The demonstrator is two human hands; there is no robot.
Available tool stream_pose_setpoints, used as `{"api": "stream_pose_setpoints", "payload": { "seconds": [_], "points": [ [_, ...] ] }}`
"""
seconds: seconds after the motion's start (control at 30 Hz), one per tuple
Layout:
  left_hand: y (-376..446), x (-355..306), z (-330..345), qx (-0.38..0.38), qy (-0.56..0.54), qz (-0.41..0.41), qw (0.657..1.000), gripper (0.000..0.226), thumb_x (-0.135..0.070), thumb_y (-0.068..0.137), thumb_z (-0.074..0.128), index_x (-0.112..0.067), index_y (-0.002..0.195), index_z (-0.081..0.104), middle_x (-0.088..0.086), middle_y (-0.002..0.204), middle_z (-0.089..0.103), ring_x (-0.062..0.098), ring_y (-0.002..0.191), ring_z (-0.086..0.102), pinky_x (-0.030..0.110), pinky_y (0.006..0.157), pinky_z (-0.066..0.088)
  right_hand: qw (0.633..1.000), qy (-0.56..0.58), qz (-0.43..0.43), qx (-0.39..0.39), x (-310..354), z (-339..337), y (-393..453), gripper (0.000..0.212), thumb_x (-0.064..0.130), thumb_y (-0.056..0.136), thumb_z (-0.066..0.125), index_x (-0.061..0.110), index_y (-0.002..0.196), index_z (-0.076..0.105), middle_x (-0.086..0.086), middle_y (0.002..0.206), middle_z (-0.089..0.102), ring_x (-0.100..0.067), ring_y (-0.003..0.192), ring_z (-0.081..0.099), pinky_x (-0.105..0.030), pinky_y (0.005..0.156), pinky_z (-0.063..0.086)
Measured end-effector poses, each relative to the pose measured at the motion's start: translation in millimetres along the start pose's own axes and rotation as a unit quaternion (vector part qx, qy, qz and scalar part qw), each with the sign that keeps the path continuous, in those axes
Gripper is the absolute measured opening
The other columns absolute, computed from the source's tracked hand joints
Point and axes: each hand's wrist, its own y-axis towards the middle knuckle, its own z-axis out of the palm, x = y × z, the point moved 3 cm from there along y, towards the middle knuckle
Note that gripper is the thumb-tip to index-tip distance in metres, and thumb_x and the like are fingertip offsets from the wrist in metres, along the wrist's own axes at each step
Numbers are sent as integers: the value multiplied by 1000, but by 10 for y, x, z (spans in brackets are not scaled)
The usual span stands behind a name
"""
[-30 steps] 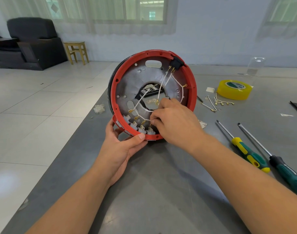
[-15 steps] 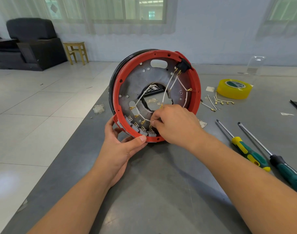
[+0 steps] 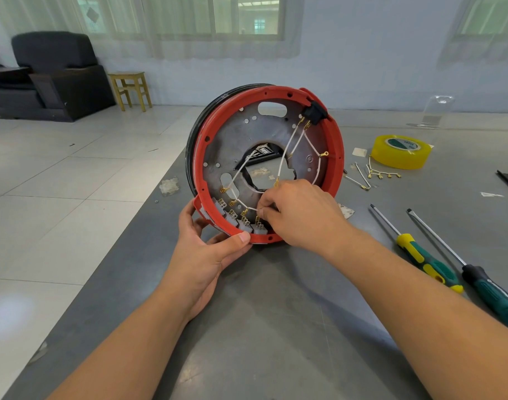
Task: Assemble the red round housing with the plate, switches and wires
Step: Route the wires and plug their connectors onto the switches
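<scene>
Head view: left hand [image 3: 209, 249] grips the red housing [image 3: 335, 157] rim; right hand [image 3: 299, 215] fingers [image 3: 263, 210] pinch a white wire [image 3: 251, 208].

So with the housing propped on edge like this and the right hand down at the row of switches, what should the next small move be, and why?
Probably press the terminal pinched in the right hand onto the nearest grey switch. The fingertips hold a white wire just above that switch's brass tabs, and the left hand already grips the red housing by its lower rim, steadying it. Whether the terminal is already seated is hidden.
</scene>
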Motion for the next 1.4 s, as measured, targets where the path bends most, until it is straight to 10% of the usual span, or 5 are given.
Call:
{"api": "stream_pose_setpoints", "payload": {
  "seconds": [0.8,0.97,1.4],
  "points": [
    [-12,-2,-21,-10,1,5,1000,104,0,55,91,-35,143,49,7,142,60,35,110,76,46,80,65,999,22,-22,21,41,10,9,18,30,96,58,32,97,76,8,97,70,-22,89,67,-39,71,58],
    [-9,7,-29,-5,-3,3,1000,101,3,56,91,-37,140,52,7,140,62,35,109,76,46,79,65,997,71,-23,-20,59,-43,47,14,31,94,61,32,95,75,17,71,52,-12,78,61,-37,71,56],
    [-36,-25,13,-12,-29,3,1000,77,-4,70,86,-22,139,57,16,134,66,35,111,75,48,81,65,997,75,-24,5,106,68,-7,13,38,97,59,33,99,71,9,103,69,-21,95,66,-42,78,56]
  ]
}}
